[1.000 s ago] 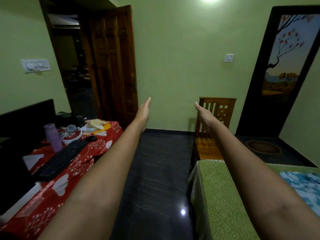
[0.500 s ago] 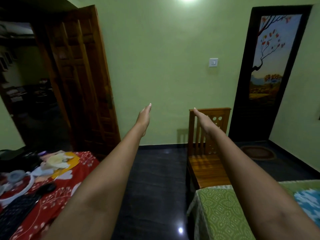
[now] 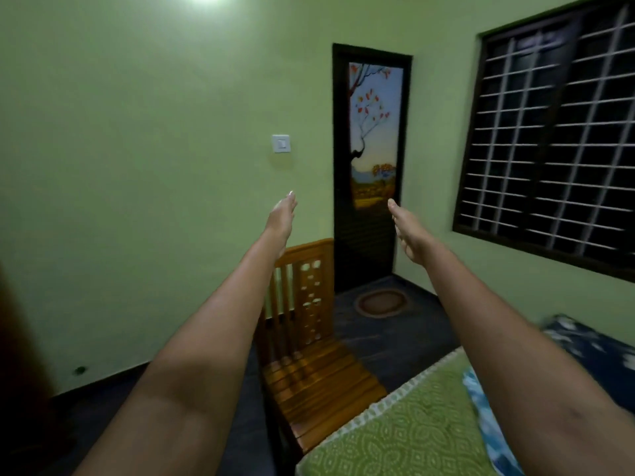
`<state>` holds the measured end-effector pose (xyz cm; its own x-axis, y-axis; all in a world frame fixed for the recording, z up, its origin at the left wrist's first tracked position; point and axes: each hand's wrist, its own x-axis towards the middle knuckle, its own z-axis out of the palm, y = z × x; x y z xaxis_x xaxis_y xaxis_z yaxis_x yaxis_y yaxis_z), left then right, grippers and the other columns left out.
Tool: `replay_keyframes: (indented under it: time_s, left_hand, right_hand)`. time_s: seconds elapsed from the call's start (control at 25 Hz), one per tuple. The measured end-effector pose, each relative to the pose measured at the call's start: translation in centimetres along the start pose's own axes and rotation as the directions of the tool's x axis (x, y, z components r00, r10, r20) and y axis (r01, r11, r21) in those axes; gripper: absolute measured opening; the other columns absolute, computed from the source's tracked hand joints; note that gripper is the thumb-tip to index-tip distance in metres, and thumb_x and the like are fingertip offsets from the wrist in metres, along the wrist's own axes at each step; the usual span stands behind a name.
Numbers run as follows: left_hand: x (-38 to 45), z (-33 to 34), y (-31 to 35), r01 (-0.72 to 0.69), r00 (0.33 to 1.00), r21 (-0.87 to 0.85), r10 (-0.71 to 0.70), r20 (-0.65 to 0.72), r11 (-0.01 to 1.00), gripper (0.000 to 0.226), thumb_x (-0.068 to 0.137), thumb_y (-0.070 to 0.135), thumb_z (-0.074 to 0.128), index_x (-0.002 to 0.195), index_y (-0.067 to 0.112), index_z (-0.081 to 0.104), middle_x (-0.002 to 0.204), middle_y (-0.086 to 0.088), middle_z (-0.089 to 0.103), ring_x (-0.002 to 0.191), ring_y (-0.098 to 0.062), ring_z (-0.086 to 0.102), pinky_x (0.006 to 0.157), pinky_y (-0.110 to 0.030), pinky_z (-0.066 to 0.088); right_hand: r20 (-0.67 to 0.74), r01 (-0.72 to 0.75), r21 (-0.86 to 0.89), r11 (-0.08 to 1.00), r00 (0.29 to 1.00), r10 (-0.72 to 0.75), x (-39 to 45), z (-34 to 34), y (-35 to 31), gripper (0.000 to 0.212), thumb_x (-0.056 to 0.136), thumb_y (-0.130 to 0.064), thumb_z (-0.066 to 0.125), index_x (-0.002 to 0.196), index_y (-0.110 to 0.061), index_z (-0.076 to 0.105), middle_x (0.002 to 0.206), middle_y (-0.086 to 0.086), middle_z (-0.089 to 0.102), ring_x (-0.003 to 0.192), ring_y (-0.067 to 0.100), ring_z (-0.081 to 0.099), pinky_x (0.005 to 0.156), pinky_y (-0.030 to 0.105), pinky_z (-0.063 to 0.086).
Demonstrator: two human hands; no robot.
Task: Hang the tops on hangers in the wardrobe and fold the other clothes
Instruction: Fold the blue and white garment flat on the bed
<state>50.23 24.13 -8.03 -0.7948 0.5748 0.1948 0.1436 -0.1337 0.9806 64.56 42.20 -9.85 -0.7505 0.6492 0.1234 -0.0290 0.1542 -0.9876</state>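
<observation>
Both my arms stretch straight out in front of me at about chest height. My left hand [image 3: 282, 218] has its fingers straight and holds nothing. My right hand [image 3: 407, 235] is likewise flat with straight fingers and holds nothing. A blue and white patterned cloth [image 3: 488, 424] lies on the bed at the lower right, under my right forearm, and a dark blue patterned cloth [image 3: 598, 352] lies further right. No wardrobe or hanger is in view.
A wooden slatted chair [image 3: 309, 355] stands below my hands against the green wall. The bed with a green patterned sheet [image 3: 395, 438] fills the lower right. A dark door with a tree picture [image 3: 372, 166], a round mat [image 3: 379, 302] and a barred window [image 3: 556, 142] lie ahead.
My view has swung to the right: the red table and wooden door have left the frame and the barred window has come in. Both arms stay stretched out with flat hands.
</observation>
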Motion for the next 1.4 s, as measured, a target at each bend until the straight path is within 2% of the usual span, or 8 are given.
replay_keyframes:
  time_s: [0.12,0.24,0.48,0.72,0.88,1.04,1.2,1.4]
  left_hand:
    - [5.2,7.4,-1.9,0.046,0.98,-0.074,-0.031,0.194,0.996,0.053,0.104,0.038,0.024,0.151,0.015,0.021,0.157,0.0,0.023,0.146,-0.02,0.016,0.12,-0.036,0.01]
    - [8.3,15.7,-2.6,0.085,0.914,-0.117,-0.03,0.405,0.989,0.052,0.104,0.037,0.026,0.151,0.014,0.022,0.157,-0.001,0.024,0.146,-0.019,0.018,0.118,-0.033,0.012]
    - [11.7,27.3,-2.9,0.092,0.677,-0.087,0.002,0.736,0.992,0.055,0.103,0.042,0.025,0.151,0.016,0.02,0.157,-0.001,0.024,0.146,-0.02,0.018,0.117,-0.036,0.013]
    - [12.0,33.0,-3.0,0.111,0.502,-0.082,0.015,0.865,0.99,0.056,0.103,0.044,0.025,0.151,0.017,0.023,0.156,0.0,0.026,0.146,-0.021,0.019,0.116,-0.038,0.014]
    - [10.5,35.5,-6.1,0.112,0.403,0.0,-0.045,0.914,0.994,0.056,0.103,0.046,0.024,0.151,0.018,0.022,0.156,0.001,0.026,0.145,-0.02,0.019,0.117,-0.038,0.014]
    - [10.0,38.2,-8.5,0.082,0.405,0.031,-0.062,0.912,0.996,0.056,0.102,0.046,0.024,0.151,0.018,0.023,0.156,0.001,0.027,0.144,-0.02,0.022,0.116,-0.038,0.016]
    - [10.5,41.3,-13.3,0.038,0.481,0.132,-0.134,0.866,0.991,0.058,0.101,0.047,0.026,0.151,0.017,0.023,0.156,-0.002,0.027,0.143,-0.023,0.025,0.115,-0.038,0.02]
    - [9.4,45.4,-22.7,0.027,0.507,0.343,-0.309,0.805,0.939,0.044,0.102,0.03,0.04,0.143,0.014,0.038,0.134,-0.007,0.049,0.124,-0.027,0.048,0.096,-0.035,0.04]
  right_hand:
    - [-0.228,-0.049,-0.003,0.999,0.972,0.047,1.3,-7.0,2.0,0.06,0.101,-0.047,0.034,0.152,-0.018,0.02,0.159,-0.003,0.017,0.146,0.015,0.015,0.115,0.032,0.013]
    - [-0.449,-0.092,0.024,0.995,0.889,0.093,0.4,-13.6,2.5,0.063,0.1,-0.049,0.036,0.152,-0.018,0.019,0.159,-0.002,0.017,0.146,0.016,0.015,0.116,0.034,0.013]
    - [-0.754,-0.123,-0.002,0.992,0.652,0.079,-4.4,-21.1,2.0,0.065,0.099,-0.054,0.034,0.152,-0.022,0.019,0.159,0.001,0.015,0.147,0.018,0.013,0.117,0.038,0.012]
    - [-0.88,-0.177,-0.038,0.984,0.472,0.051,-8.5,-21.3,2.0,0.06,0.101,-0.047,0.031,0.152,-0.016,0.02,0.158,0.006,0.019,0.146,0.02,0.016,0.117,0.036,0.012]
    - [-0.91,-0.237,-0.002,0.971,0.403,0.096,-10.5,-21.8,4.6,0.061,0.101,-0.047,0.032,0.152,-0.016,0.02,0.158,0.008,0.019,0.146,0.02,0.016,0.118,0.038,0.011]
    - [-0.918,-0.289,0.057,0.956,0.362,0.164,-11.2,-24.5,7.7,0.063,0.1,-0.049,0.033,0.152,-0.015,0.019,0.158,0.009,0.019,0.146,0.022,0.015,0.117,0.04,0.01]
    - [-0.87,-0.424,0.139,0.895,0.379,0.314,-10.3,-28.8,13.5,0.066,0.098,-0.053,0.035,0.151,-0.016,0.022,0.156,0.011,0.025,0.144,0.027,0.021,0.115,0.043,0.016]
    - [-0.754,-0.697,0.147,0.702,0.38,0.536,-8.9,-33.0,24.4,0.041,0.099,-0.032,0.049,0.13,-0.004,0.051,0.125,0.014,0.056,0.104,0.031,0.058,0.088,0.041,0.045]
